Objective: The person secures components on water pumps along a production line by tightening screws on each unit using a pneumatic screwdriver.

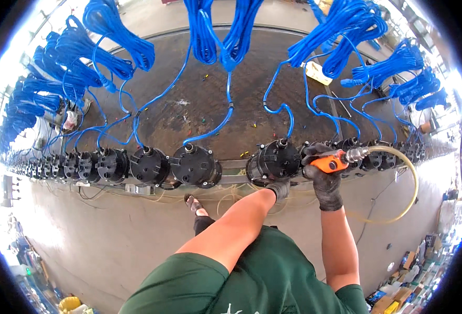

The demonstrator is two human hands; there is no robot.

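Observation:
My right hand [326, 183], in a dark grey glove, is closed round an orange air tool [331, 162]. A metal coupling [356, 154] joins the tool to a clear yellowish hose [416, 184]. My left hand [279, 190], also gloved, is at the near underside of a black round motor-like unit [279, 161]; its fingers are hidden there. From the top of that unit a blue cable [290, 121] runs up to a hanging coil. Just left of it, past a small gap, another black unit [196, 166] sits in the row.
Black units [112, 165] line the near edge of a dark, stained table [189, 99] on both sides. Blue cable coils [118, 34] hang above it. A yellowish packet [318, 73] lies toward the back. Loose hoses [230, 196] trail below the edge; boxes [408, 260] stand at the lower right.

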